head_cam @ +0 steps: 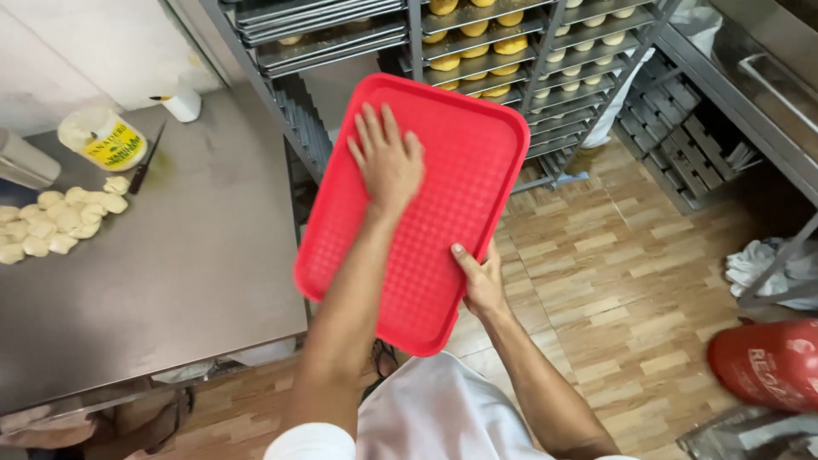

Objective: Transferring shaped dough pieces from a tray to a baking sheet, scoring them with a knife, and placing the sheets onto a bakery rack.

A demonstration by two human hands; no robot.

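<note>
Our left hand (388,158) lies flat, fingers spread, on the red tray (460,153); our right hand (479,277) grips its lower edge — the tray is held tilted in the air between tabletop and rack. To the left, the steel tabletop (187,264) carries dough pieces (55,223), a tub (104,139) and a knife (146,158). Ahead, a rack (511,51) of rolls — below, a wood-pattern floor (613,281).
</note>
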